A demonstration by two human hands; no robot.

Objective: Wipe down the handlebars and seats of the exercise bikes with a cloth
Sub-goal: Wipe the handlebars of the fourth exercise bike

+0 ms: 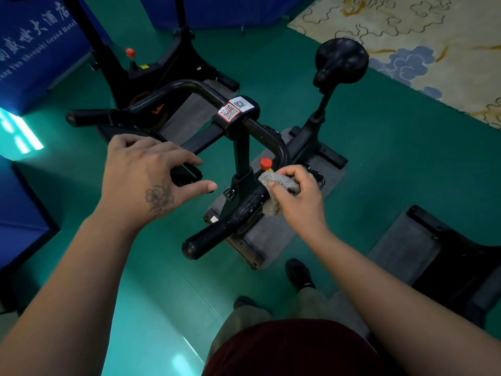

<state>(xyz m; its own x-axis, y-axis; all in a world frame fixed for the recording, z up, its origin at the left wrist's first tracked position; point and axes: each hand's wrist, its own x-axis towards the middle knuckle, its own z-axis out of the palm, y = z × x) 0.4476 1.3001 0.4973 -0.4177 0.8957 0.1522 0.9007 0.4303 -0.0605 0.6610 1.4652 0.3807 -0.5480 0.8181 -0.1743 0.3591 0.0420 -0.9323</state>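
The right hand (295,196) grips the cloth (276,191) around the handlebar (233,221), whose near grip runs toward the lower left of the frame; the left hand (151,175) hovers relaxed, holding nothing.

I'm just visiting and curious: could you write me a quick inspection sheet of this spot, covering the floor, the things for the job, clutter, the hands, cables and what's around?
Surface: green floor, glossy, with grey mats under the bikes.
Job's things: black handlebar of the near bike; grey cloth wrapped over its right bar; black seat beyond.
Clutter: nothing seen.
Hands: right hand grips the cloth on the bar; left hand is open, fingers spread, holding nothing.
Cables: thin dark cord by the frame, just beyond the right hand.
Surroundings: second bike behind; blue banner left; patterned carpet right.
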